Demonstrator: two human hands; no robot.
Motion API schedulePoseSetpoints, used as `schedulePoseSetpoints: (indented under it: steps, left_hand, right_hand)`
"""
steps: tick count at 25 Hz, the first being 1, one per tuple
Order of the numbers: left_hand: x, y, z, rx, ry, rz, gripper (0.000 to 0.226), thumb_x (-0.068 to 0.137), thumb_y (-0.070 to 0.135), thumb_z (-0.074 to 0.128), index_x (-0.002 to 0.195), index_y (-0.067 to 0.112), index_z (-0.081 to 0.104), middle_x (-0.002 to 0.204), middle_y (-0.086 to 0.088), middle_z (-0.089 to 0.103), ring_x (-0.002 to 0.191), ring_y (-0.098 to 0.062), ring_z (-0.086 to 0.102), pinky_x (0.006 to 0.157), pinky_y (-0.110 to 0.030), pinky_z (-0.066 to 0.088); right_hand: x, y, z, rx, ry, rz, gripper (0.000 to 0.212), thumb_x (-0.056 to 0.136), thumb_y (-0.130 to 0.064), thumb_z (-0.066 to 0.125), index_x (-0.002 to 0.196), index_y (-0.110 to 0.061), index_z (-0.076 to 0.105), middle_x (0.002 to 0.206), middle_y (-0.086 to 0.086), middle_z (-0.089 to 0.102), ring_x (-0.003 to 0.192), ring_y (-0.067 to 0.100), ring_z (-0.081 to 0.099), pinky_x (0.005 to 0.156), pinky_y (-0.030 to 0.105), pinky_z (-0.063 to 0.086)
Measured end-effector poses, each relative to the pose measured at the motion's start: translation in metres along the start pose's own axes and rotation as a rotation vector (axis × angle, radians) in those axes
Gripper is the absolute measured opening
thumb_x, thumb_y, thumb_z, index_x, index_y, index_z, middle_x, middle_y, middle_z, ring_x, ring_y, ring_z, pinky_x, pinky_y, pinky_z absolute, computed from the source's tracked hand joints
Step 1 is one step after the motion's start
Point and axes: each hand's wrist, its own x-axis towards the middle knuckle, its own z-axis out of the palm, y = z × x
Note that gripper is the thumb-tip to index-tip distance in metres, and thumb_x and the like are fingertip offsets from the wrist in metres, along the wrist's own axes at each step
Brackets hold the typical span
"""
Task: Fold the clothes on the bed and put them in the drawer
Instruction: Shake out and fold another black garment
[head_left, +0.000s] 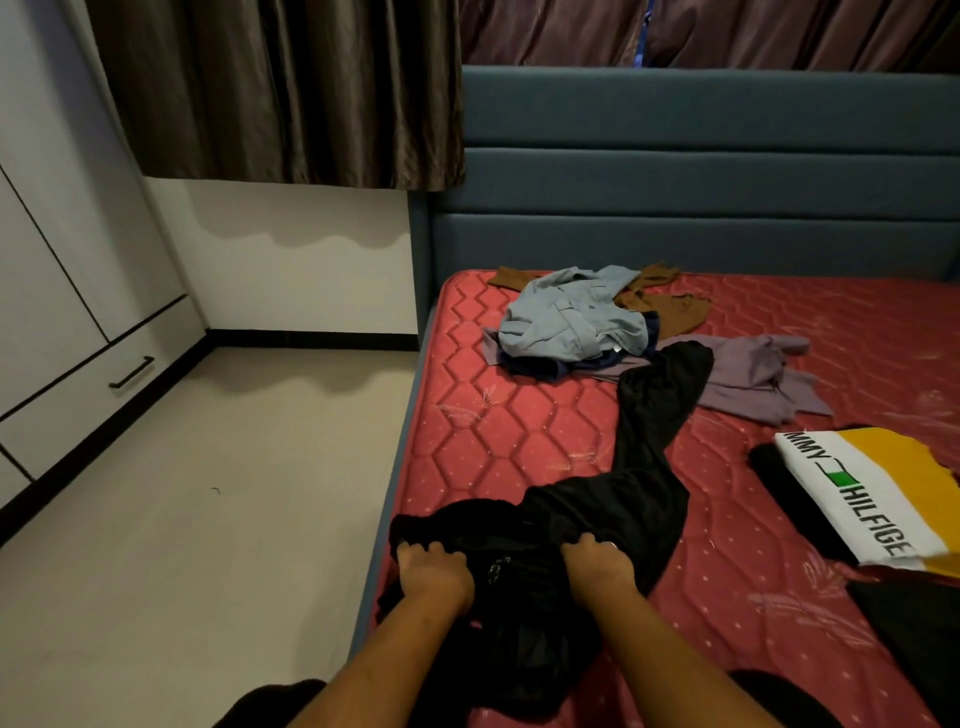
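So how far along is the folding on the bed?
Early on. Done: one white and yellow shirt lies folded on the mattress. In hand: the left grip and right grip hold the black trousers, not yet folded. Left: the blue shirt, brown top and purple top lie in a heap, and the drawer is shut.

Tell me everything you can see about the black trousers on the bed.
The black trousers look like thin matte fabric, unfolded, stretched lengthwise on the red mattress, legs together, their far ends overlapping the purple garment. The left hand and right hand each grip the bunched waist end near the bed's edge.
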Motion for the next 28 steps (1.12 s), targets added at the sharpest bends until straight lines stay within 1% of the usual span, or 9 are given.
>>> schedulePoseSetpoints:
  steps: [5,9,13,16,19,21,24,26,28]
  left_hand:
    - [0.016,-0.025,-0.059,-0.180,0.272,-0.080,0.045,0.098,0.030,0.034,0.141,0.024,0.044,0.142,-0.005,0.048,0.133,-0.025,0.039,0.108,-0.039,0.020]
    - [0.004,-0.044,-0.180,-0.642,0.717,-0.108,0.054,0.101,0.041,0.031,0.152,0.028,0.019,0.159,-0.007,0.017,0.147,-0.024,0.011,0.118,-0.040,0.003]
    - [-0.043,-0.068,-0.281,-0.894,1.115,-0.098,0.060,0.100,0.040,0.036,0.153,0.019,0.019,0.159,-0.011,0.017,0.146,-0.028,0.015,0.119,-0.041,0.005]
    - [-0.068,-0.065,-0.274,-0.929,1.209,-0.006,0.064,0.098,0.043,0.042,0.152,0.019,0.020,0.159,-0.011,0.017,0.145,-0.028,0.016,0.118,-0.038,0.007]
    - [-0.058,-0.035,-0.196,-0.837,1.037,0.000,0.072,0.093,0.051,0.047,0.153,0.022,0.020,0.160,-0.009,0.016,0.146,-0.027,0.017,0.118,-0.038,0.012]
    - [-0.038,-0.015,-0.116,-0.694,0.608,0.108,0.073,0.092,0.052,0.047,0.153,0.021,0.021,0.158,-0.011,0.020,0.144,-0.028,0.023,0.117,-0.036,0.020]
    - [-0.030,0.003,0.003,-0.606,-0.152,0.304,0.080,0.097,0.041,0.050,0.154,0.014,0.000,0.158,-0.019,0.013,0.144,-0.028,0.024,0.113,-0.027,0.025]
    - [-0.029,0.008,0.042,-0.817,-0.176,0.296,0.083,0.094,0.026,0.058,0.154,0.016,0.001,0.156,-0.018,0.022,0.140,-0.025,0.032,0.107,-0.021,0.029]
    - [-0.022,0.005,0.051,-0.993,0.057,0.214,0.061,0.089,0.018,0.063,0.145,0.011,0.039,0.143,-0.009,0.048,0.129,-0.018,0.048,0.099,-0.017,0.035]
  right_hand:
    - [0.017,0.034,-0.070,0.059,0.367,0.145,0.037,0.099,-0.010,0.031,0.134,-0.011,0.042,0.129,0.010,0.055,0.115,0.028,0.058,0.090,0.038,0.048]
    - [0.014,0.065,-0.209,0.342,0.695,0.264,0.056,0.093,-0.005,0.048,0.142,-0.001,0.022,0.132,0.020,0.048,0.116,0.039,0.053,0.084,0.043,0.047]
    - [-0.038,0.090,-0.301,0.636,1.192,0.248,0.053,0.087,-0.008,0.051,0.133,0.007,0.030,0.122,0.027,0.051,0.108,0.045,0.054,0.082,0.046,0.045]
    - [-0.073,0.096,-0.299,0.910,1.388,0.150,0.034,0.089,-0.011,0.049,0.117,0.007,0.041,0.113,0.033,0.053,0.099,0.048,0.055,0.073,0.044,0.042]
    - [-0.073,0.095,-0.227,0.772,1.142,0.213,0.042,0.092,-0.035,0.054,0.116,-0.002,0.048,0.110,0.030,0.058,0.098,0.047,0.058,0.078,0.045,0.046]
    - [-0.070,0.093,-0.152,0.582,0.716,0.281,0.039,0.096,-0.041,0.046,0.118,-0.010,0.055,0.116,0.023,0.061,0.106,0.041,0.059,0.085,0.043,0.048]
    - [-0.077,0.077,-0.042,0.387,0.225,0.482,0.036,0.101,-0.018,0.036,0.131,-0.011,0.055,0.136,0.012,0.053,0.125,0.029,0.051,0.098,0.042,0.047]
    - [-0.077,0.062,-0.005,0.288,0.092,0.448,0.039,0.098,-0.010,0.036,0.133,-0.014,0.054,0.139,0.007,0.051,0.127,0.026,0.050,0.097,0.041,0.047]
    - [-0.070,0.051,0.001,0.212,0.106,0.335,0.040,0.098,-0.009,0.035,0.131,-0.017,0.056,0.136,0.004,0.053,0.125,0.024,0.051,0.097,0.037,0.046]
